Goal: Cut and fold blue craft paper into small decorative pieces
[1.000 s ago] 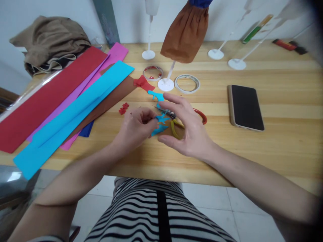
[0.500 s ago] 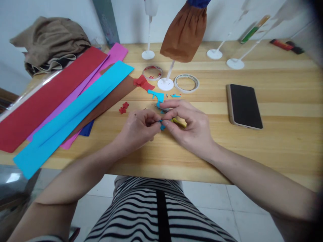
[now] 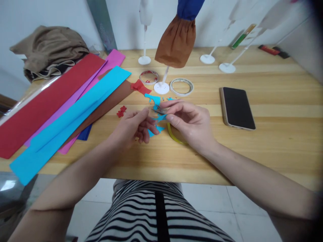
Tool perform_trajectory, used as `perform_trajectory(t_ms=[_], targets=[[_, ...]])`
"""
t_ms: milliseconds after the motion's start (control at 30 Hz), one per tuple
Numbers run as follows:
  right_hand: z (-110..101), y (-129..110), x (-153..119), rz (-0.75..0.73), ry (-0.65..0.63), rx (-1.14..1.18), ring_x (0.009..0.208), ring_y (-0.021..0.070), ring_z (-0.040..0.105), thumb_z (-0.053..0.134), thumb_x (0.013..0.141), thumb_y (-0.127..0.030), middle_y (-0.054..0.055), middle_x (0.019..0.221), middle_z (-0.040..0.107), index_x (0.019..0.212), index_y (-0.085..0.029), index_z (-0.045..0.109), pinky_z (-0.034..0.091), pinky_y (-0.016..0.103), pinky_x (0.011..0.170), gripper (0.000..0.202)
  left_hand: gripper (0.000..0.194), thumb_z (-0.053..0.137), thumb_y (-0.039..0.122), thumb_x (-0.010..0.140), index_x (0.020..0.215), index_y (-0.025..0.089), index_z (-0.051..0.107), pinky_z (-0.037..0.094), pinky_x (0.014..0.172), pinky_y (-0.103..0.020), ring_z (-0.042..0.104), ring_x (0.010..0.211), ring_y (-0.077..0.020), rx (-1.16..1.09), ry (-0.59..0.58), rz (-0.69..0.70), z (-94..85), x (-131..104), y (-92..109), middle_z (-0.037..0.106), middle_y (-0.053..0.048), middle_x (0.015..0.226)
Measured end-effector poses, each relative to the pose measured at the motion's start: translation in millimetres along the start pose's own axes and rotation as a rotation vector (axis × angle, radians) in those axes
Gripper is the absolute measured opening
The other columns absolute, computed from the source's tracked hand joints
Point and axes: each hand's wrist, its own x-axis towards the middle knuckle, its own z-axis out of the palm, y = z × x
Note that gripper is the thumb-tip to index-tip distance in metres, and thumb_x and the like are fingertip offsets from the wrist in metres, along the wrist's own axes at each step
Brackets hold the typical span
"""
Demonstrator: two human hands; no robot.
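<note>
My right hand [image 3: 193, 124] pinches a small blue paper piece [image 3: 162, 117] between thumb and index finger. Beneath its fingers lie scissors with a yellow handle [image 3: 174, 135], their blades pointing left. My left hand [image 3: 136, 126] is just left of the blue piece, apart from it, with its thumb raised and its fingers loosely curled and parted. Blue paper scraps [image 3: 153, 99] lie beyond and below the hands. Small red paper flowers [image 3: 121, 111] rest on the wood left of them, and a red paper scrap [image 3: 141, 87] lies farther back.
Long coloured paper strips [image 3: 73, 107] cover the left side, beside a brown cloth [image 3: 52, 47]. Behind the hands are two tape rings [image 3: 181, 94] and a white stand [image 3: 161, 88] holding a brown paper skirt [image 3: 176, 43]. A phone [image 3: 237, 108] lies right.
My left hand has let go of the blue piece, moved slightly left and opened. More of the yellow handle and of the blue piece now shows. The view has shifted slightly.
</note>
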Motion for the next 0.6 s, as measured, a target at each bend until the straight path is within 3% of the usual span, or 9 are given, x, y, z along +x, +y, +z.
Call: perform_trajectory(t_ms=[133,267,467,600], targets=[[-2.3,-5.2,1.5,-0.064,-0.028,-0.022,0.121,0.0344,0.075,0.077,0.098,-0.047,0.007,0.121,0.082,0.086,-0.034,0.075,0.061,0.065,0.108,0.018,0.055,0.08,0.071,0.08,0.066,0.018,0.076,0.022,0.032,-0.024,0.045,0.034,-0.0115,-0.085,-0.259,-0.265,0.8,3.3,2.4,0.076,-0.013,0.062],[-3.9,-6.0,2.1,-0.08,-0.074,-0.021,0.121,0.0367,0.076,0.075,0.097,-0.062,0.009,0.125,0.081,0.086,-0.034,0.077,0.061,0.067,0.106,0.03,0.05,0.081,0.067,0.079,0.071,0.018,0.079,0.021,0.032,-0.024,0.046,0.036,-0.0119,-0.175,-0.415,-0.334,4.4,1.4,1.1,0.077,-0.012,0.065],[-6.8,-1.3,3.3,-0.163,-0.132,0.037,0.119,0.0304,0.078,0.078,0.099,-0.049,0.007,0.125,0.083,0.087,-0.034,0.08,0.062,0.056,0.106,0.019,0.03,0.086,0.045,0.079,0.072,0.02,0.071,0.027,0.035,-0.023,0.047,0.037,-0.0091,-0.241,-0.361,-0.207,10.1,-6.1,0.4,0.072,-0.004,0.062],[-6.6,0.6,3.6,-0.156,-0.128,0.068,0.117,0.0307,0.078,0.081,0.097,-0.046,0.007,0.127,0.082,0.088,-0.034,0.08,0.064,0.057,0.103,0.015,0.035,0.09,0.047,0.075,0.072,0.02,0.069,0.033,0.037,-0.022,0.048,0.039,-0.0083,-0.172,-0.276,-0.088,10.6,-10.2,-0.5,0.072,-0.003,0.063]])
